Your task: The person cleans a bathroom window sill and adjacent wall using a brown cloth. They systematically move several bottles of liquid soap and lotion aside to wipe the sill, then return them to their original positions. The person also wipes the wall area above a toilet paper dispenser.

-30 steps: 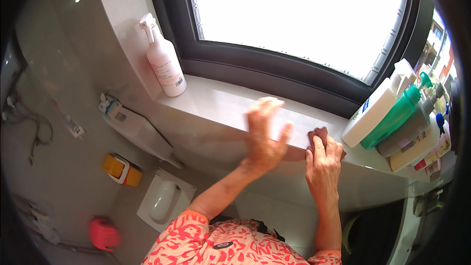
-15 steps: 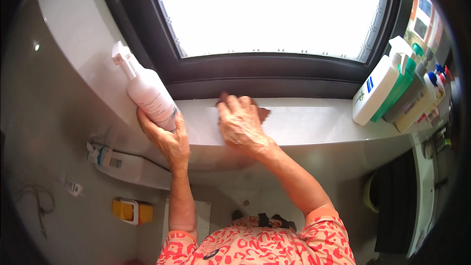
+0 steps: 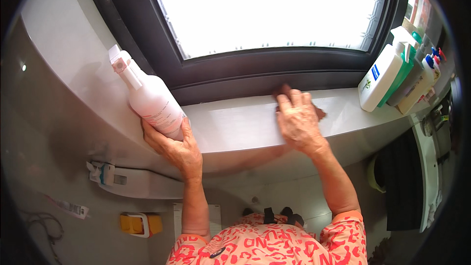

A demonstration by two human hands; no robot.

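Note:
With my left hand [image 3: 179,149] I grip the lower part of a white pump bottle [image 3: 153,100], tilted at the left end of the white window sill [image 3: 230,125]. My right hand [image 3: 299,122] presses a brown cloth [image 3: 319,113] onto the sill below the dark window frame [image 3: 230,86]. Its fingers are bent over the cloth, and most of the cloth is hidden under them. Motion blurs the cloth's far edge.
Several bottles stand at the sill's right end, a white one [image 3: 380,76] nearest and a green one [image 3: 396,82] beside it. Below on the left are a white wall-side fixture [image 3: 142,181] and a yellow-and-white container [image 3: 140,224]. A dark panel [image 3: 403,186] hangs at the right.
My right hand has slid the brown cloth rightward along the sill, toward the bottles. My left hand still holds the pump bottle at the left end. The view has shifted slightly.

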